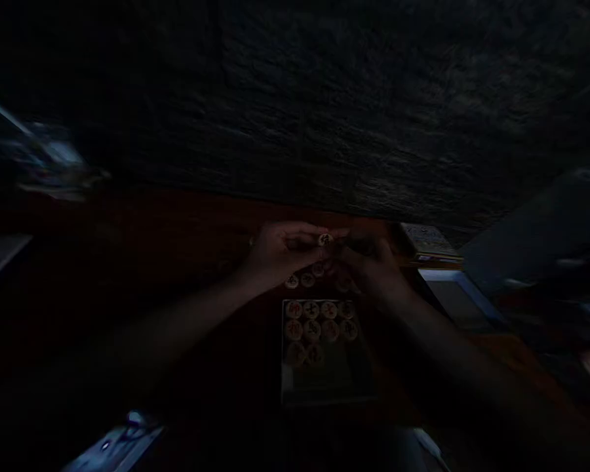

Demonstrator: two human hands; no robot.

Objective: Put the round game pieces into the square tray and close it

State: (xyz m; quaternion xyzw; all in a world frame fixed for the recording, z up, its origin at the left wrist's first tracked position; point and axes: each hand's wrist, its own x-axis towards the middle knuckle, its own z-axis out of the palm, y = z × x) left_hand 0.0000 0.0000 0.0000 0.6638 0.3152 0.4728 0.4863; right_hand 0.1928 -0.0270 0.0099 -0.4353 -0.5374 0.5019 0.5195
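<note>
A round xiangqi piece [326, 240] with a dark character faces me, raised above the table. My left hand [280, 252] pinches it between thumb and fingers. From the other side, the fingertips of my right hand [376, 265] close on its right edge; shadow hides part of those fingers. Just below the hands lie several loose pieces [292, 281] on the table. Nearer to me is a shallow, light-edged box [319, 393]. Rows of xiangqi pieces with red or dark characters fill its far part, and the last row in it holds two pieces.
The dark reddish table [177, 229] ends at a rough, dark wall [299, 98]. At right are a stack of books or boxes [432, 242] and a pale-framed tray-like item [459, 298]. A bright, blurred phone-like object [115, 449] lies at lower left. The light is very dim.
</note>
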